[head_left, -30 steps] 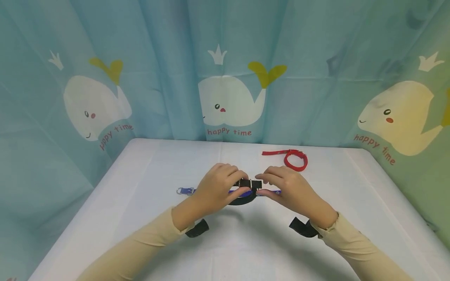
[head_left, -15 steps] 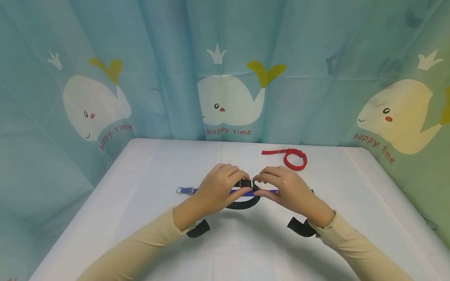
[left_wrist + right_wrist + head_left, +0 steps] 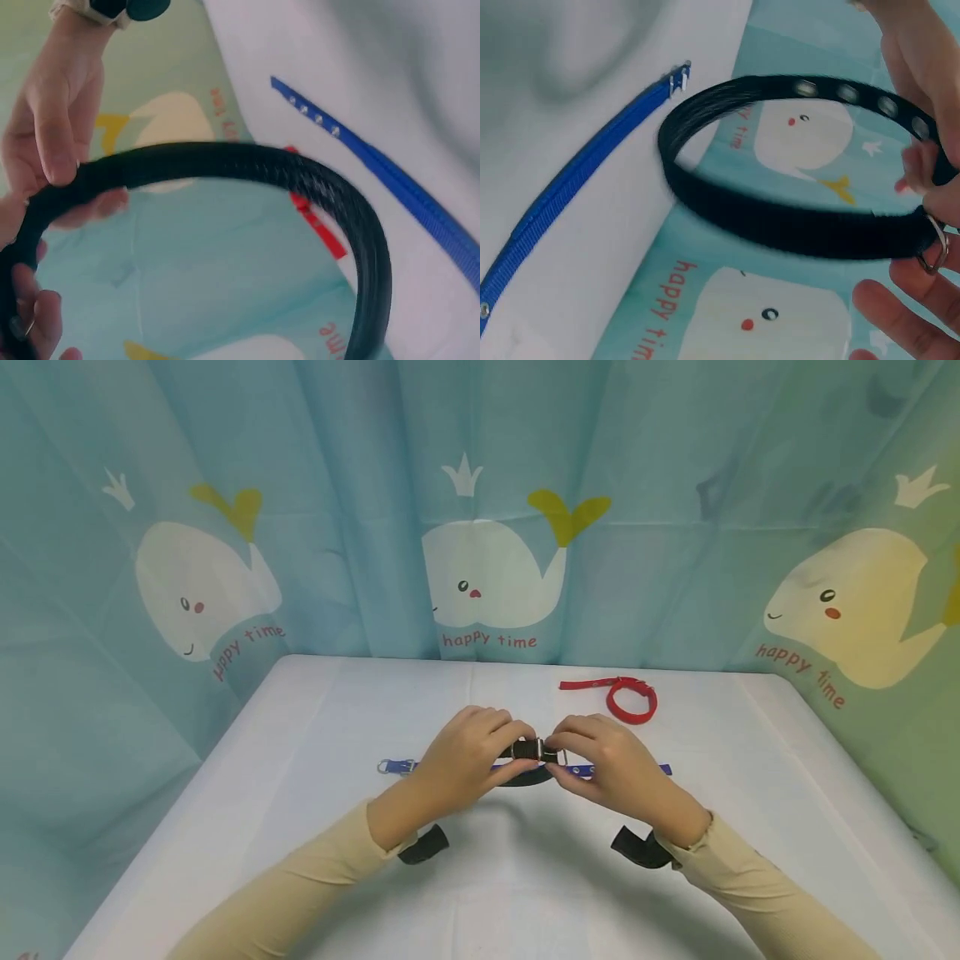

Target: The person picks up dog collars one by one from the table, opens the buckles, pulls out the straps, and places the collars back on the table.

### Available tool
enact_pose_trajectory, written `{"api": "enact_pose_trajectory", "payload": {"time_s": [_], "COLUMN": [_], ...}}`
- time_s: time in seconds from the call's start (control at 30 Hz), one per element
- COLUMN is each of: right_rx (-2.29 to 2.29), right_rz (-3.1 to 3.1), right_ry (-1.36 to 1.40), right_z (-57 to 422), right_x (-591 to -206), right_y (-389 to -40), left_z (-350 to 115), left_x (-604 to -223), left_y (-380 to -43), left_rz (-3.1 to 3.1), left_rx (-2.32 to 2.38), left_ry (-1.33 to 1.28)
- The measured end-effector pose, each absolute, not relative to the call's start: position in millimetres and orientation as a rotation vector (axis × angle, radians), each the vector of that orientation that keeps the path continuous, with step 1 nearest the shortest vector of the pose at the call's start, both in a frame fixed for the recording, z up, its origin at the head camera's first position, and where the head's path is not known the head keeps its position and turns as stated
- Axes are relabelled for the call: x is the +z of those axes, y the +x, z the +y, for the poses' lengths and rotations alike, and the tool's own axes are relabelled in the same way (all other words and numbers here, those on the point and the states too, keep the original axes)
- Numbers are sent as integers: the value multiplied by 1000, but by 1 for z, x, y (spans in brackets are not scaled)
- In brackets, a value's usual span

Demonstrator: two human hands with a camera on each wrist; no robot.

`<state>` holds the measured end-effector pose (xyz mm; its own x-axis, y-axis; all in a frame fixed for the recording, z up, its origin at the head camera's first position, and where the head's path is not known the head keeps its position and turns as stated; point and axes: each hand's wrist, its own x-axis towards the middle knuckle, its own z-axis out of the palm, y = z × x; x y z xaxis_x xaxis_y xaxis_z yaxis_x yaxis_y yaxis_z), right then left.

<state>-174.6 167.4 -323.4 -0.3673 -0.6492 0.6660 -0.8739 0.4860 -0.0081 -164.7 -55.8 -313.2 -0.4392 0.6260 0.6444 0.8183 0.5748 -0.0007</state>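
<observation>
A black pet collar, bent into a loop, is held up between both hands above the table. My left hand pinches it beside its metal buckle. Fingers and thumb of my right hand pinch its other side by a metal D-ring. The right wrist view shows metal eyelets along the strap. Fingers hide part of the buckle area. Beneath the hands a blue collar lies stretched out flat, partly covered by them.
Behind the right hand lies a red collar, coiled into a ring with its tail pointing left. A white-covered table carries everything. A blue curtain with whale prints hangs behind the table. Black pieces show by both wrists.
The black collar has been turned and shifted slightly between the fingers; its D-ring now shows by the right fingertips. The lower loop dipped, then rose. The blue and red collars stay put.
</observation>
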Motion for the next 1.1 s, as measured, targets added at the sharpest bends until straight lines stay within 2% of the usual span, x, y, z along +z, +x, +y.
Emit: {"api": "enact_pose_trajectory", "payload": {"time_s": [0.23, 0.87, 1.1], "right_rx": [499, 486, 560], "right_rz": [-2097, -2150, -2275], "right_ry": [1213, 1264, 1329], "right_z": [174, 165, 168], "right_x": [-317, -318, -319], "right_y": [-175, -171, -169], "left_z": [-68, -61, -67], "left_x": [-312, -307, -303], "left_y": [-167, -166, -165], "left_rz": [-2213, -2259, -2304], "left_rx": [-349, -365, -156], "left_ry": [-1156, -1153, -1105]}}
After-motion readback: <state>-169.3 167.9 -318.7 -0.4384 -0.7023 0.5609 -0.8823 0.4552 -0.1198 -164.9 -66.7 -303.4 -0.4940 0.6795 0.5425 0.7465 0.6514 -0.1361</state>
